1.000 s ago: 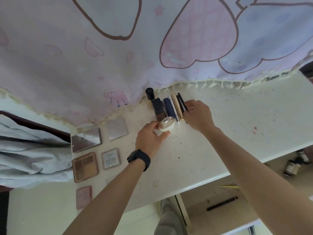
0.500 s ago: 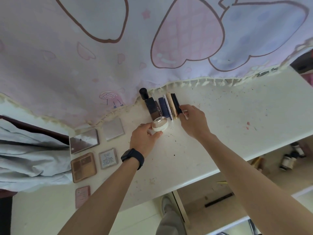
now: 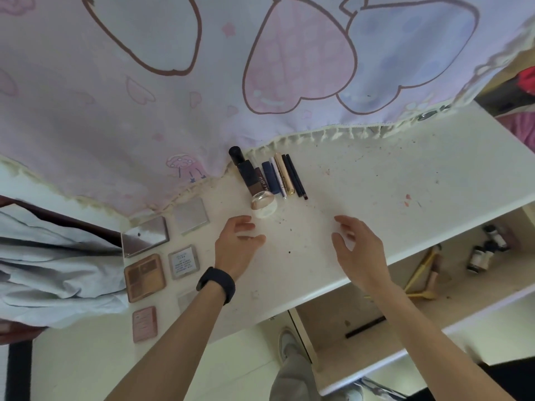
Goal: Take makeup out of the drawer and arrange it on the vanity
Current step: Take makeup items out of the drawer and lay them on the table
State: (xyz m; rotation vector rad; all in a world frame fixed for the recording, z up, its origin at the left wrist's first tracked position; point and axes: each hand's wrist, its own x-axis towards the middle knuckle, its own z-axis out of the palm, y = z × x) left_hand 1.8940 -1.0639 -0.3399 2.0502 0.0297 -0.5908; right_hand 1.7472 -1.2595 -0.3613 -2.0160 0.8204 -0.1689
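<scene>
Both hands are hovering empty, fingers loosely spread: the left hand (image 3: 238, 245) just short of the jar (image 3: 263, 204), the right hand (image 3: 356, 248) nearer the open drawer (image 3: 328, 340), where a black pencil (image 3: 365, 327) is lying crosswise beside its forearm.

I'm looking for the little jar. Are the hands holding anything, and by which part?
Nothing is held. The left hand and right hand are both open, and the jar stands on the vanity, touching neither.
</scene>
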